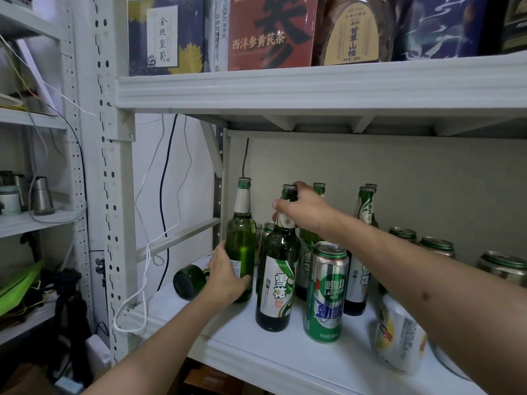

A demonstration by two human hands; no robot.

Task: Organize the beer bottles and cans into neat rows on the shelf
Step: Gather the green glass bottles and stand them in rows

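Both forearms reach in over the shelf (pixel 228 352) edge. Left hand (pixel 225 277) wraps the lower body of the plain bottle (pixel 241 238), upright at far left, probably steadying it. Right hand (pixel 299 206) pinches the neck of the labelled bottle (pixel 276 283), likely to slide it into line. One bottle lies tipped (pixel 189 282) behind; cans (pixel 326 292) scattered right, unsorted.

We see 2 tea boxes (pixel 272 32) up top w/ a jar (pixel 349 29). Cables (pixel 164 195) hang at left. A steel flask (pixel 42 196) sits far left.
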